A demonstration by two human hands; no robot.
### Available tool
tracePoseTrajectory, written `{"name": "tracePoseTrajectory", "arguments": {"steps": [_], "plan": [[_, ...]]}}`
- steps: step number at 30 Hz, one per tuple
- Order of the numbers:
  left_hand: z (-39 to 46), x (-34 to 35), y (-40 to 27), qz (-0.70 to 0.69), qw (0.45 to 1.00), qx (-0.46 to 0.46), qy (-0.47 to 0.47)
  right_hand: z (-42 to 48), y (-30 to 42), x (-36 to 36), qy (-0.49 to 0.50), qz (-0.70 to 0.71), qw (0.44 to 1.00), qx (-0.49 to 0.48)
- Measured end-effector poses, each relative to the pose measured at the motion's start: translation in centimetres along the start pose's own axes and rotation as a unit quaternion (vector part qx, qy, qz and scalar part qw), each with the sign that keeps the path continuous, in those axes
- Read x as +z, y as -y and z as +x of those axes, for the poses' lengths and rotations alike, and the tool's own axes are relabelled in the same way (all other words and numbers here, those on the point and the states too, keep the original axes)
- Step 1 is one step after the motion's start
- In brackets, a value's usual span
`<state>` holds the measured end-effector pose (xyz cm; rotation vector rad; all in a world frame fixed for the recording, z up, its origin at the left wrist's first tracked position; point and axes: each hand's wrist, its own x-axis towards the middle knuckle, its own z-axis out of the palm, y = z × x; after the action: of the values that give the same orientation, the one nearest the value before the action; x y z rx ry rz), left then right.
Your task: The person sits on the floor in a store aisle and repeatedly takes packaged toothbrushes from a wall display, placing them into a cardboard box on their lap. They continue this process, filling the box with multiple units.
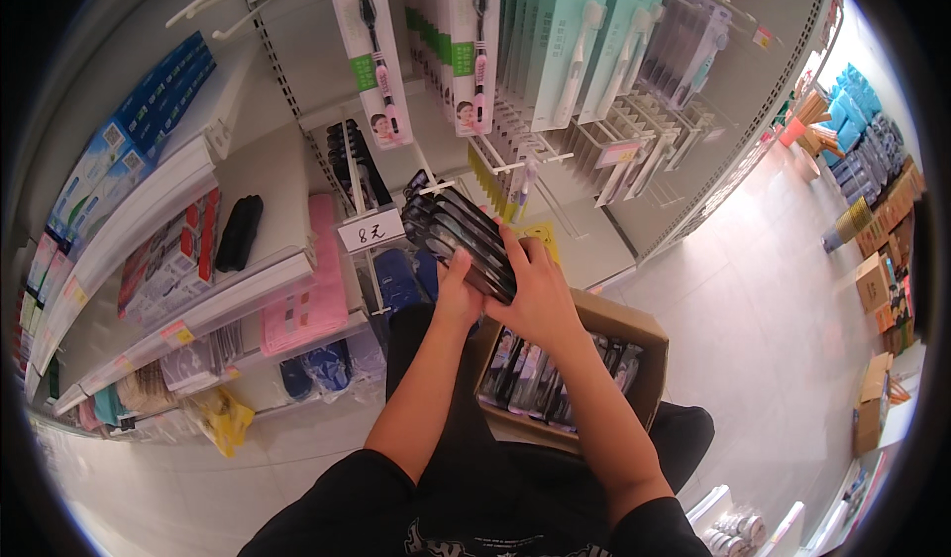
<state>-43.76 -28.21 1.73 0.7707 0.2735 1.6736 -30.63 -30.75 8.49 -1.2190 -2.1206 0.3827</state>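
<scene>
Both of my hands are on a stack of narrow black blister packs (pixel 464 234), tilted with its top ends at the tip of a display hook (pixel 435 187). What the packs contain is hard to make out. My left hand (pixel 459 293) grips the stack's lower left side, thumb on top. On the other side my right hand (pixel 531 282) spreads its fingers along the edge. Behind my right forearm, an open cardboard box (pixel 631 308) holds several dark packs (pixel 520 371) in clear wrapping. More black packs (pixel 348 148) hang on a hook at the left.
Carded toothbrushes (pixel 572 44) hang on hooks above. A price card (pixel 370 230) with handwriting sits left of the stack. Shelves with a pink towel (pixel 316 282), a black bundle (pixel 239 234) and blue boxes (pixel 156 100) line the left. Cardboard boxes (pixel 877 282) stand along the right-hand aisle.
</scene>
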Motion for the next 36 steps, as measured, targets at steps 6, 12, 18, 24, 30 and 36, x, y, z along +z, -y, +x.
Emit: {"name": "tracePoseTrajectory", "arguments": {"steps": [6,12,18,24,30,36], "plan": [[-1.9,1.0,0.2,0.017,0.999,0.020,0.023,-2.6,0.2,0.0,-0.033,-0.009,0.999,-0.015],[-3.6,1.4,1.5,0.057,0.998,-0.028,0.030,-5.4,-0.4,-0.7,-0.033,0.018,0.999,0.030],[-9.1,1.4,6.1,0.080,0.982,-0.171,0.015,-13.3,-3.1,-0.1,-0.035,0.128,0.974,0.184],[-13.2,6.0,12.7,0.134,0.957,-0.256,0.019,-21.6,-6.1,-0.2,-0.151,0.178,0.920,0.316],[-14.1,8.3,18.1,0.230,0.879,-0.415,0.046,-25.1,-9.6,0.2,-0.192,0.186,0.872,0.411],[-15.8,2.2,21.7,0.230,0.848,-0.478,-0.015,-27.3,-11.3,4.6,-0.112,-0.014,0.893,0.436]]}}
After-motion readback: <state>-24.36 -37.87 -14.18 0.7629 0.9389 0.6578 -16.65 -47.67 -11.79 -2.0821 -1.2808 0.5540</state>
